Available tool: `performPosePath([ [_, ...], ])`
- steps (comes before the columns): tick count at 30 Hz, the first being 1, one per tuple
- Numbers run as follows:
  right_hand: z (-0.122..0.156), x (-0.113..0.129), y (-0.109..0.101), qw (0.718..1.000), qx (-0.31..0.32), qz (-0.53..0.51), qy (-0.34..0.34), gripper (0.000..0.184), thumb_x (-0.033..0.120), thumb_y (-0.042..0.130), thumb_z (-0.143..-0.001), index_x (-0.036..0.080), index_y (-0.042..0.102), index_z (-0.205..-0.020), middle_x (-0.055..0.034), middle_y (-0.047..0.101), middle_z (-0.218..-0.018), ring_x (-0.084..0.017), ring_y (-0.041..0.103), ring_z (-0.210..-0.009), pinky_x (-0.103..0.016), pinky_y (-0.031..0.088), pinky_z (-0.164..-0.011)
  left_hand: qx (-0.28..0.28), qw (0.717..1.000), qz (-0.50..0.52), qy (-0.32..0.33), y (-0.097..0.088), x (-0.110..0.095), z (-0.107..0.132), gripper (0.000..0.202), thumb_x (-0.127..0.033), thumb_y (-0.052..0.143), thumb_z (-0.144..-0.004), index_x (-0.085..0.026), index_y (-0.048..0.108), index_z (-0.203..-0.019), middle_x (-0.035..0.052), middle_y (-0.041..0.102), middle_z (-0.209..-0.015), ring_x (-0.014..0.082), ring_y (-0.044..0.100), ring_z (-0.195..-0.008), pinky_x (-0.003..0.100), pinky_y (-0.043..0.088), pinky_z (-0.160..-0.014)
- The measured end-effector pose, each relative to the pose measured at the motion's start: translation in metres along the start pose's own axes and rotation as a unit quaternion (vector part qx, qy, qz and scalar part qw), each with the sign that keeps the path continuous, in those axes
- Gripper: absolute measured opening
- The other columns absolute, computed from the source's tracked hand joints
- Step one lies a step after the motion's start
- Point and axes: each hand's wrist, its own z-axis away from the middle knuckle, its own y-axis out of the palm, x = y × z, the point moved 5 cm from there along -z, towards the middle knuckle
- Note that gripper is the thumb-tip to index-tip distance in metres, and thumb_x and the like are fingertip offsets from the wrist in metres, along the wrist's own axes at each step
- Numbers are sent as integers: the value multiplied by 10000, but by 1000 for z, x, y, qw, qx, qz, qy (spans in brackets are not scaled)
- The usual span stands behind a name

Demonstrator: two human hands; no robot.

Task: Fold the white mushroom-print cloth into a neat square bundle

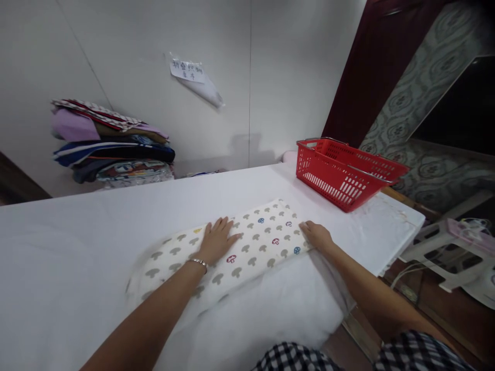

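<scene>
A folded white cloth with a mushroom print [255, 234] lies as a long strip on the white table [77, 247]. My left hand [216, 239] rests flat on its middle, fingers spread, a bracelet on the wrist. At the cloth's right end sits my right hand [315, 233], fingers curled over the edge of the fabric as if pinching it. The left end of the cloth looks blurred.
A red plastic basket [340, 172] stands at the table's far right corner. A stack of folded clothes [112, 144] sits against the back wall on the left. A paper note [189, 72] hangs on the wall. A white stool [444, 247] stands on the floor right of the table.
</scene>
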Motion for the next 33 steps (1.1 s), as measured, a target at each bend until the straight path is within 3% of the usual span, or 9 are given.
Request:
performPosePath([
  [7, -7, 5, -6, 1000, 5, 23, -20, 462, 476, 291, -920, 178, 535, -1175, -139, 650, -1059, -272, 600, -995, -366, 442, -803, -11, 1000, 13, 6, 4, -2, 1, 600, -583, 277, -887, -244, 379, -1372, 67, 300, -1481, 266, 218, -1369, 516, 140, -1101],
  [11, -13, 59, -21, 976, -103, 8, -191, 490, 395, 346, -920, 136, 403, -1332, -155, 446, -1370, -250, 393, -1270, -362, 332, -1009, -27, 1000, 13, 8, 3, -3, 2, 575, -561, 312, -886, -258, 382, -1369, 68, 305, -1479, 277, 223, -1367, 524, 135, -1099],
  [14, -24, 105, -15, 944, -95, -1, -316, 572, 461, 337, -921, 143, 322, -1396, -104, 242, -1501, -213, 159, -1388, -357, 165, -1110, -33, 999, 4, 13, 3, -3, 3, 565, -541, 302, -895, -251, 373, -1375, 66, 312, -1476, 270, 226, -1367, 514, 141, -1100],
  [16, -40, 117, -6, 952, -56, 4, -301, 620, 518, 314, -915, 158, 280, -1419, -94, 196, -1516, -221, 107, -1399, -404, 110, -1118, -34, 999, 2, 19, 3, -2, 5, 575, -549, 279, -899, -246, 364, -1380, 61, 305, -1480, 262, 218, -1370, 503, 139, -1104],
  [20, -69, 109, 13, 981, 8, 6, -194, 662, 582, 260, -901, 189, 243, -1433, -84, 168, -1524, -226, 104, -1398, -466, 110, -1102, -29, 999, 9, 24, 4, -2, 7, 595, -580, 251, -895, -256, 356, -1383, 43, 282, -1491, 249, 202, -1376, 486, 128, -1112],
  [27, -74, 102, 19, 981, 9, 9, -192, 676, 589, 249, -895, 186, 227, -1437, -72, 149, -1528, -220, 93, -1398, -485, 120, -1099, 31, 999, 39, -8, -9, -8, 6, 612, -579, 253, -895, -237, 338, -1395, 50, 240, -1505, 234, 165, -1389, 467, 115, -1119],
  [30, -74, 102, 21, 981, 4, 16, -195, 658, 573, 244, -899, 187, 239, -1432, -72, 159, -1527, -232, 112, -1395, -502, 147, -1090, 15, 999, 17, -40, -28, 14, 28, 633, -592, 268, -883, -220, 354, -1388, 61, 233, -1505, 243, 145, -1393, 484, 99, -1117],
  [33, -77, 101, 25, 979, -13, 30, -202, 641, 559, 243, -899, 188, 266, -1421, -81, 191, -1519, -256, 138, -1389, -524, 183, -1075, -11, 989, -37, -140, -43, 61, 67, 637, -591, 298, -869, -215, 378, -1378, 78, 264, -1493, 273, 155, -1388, 526, 60, -1108],
])
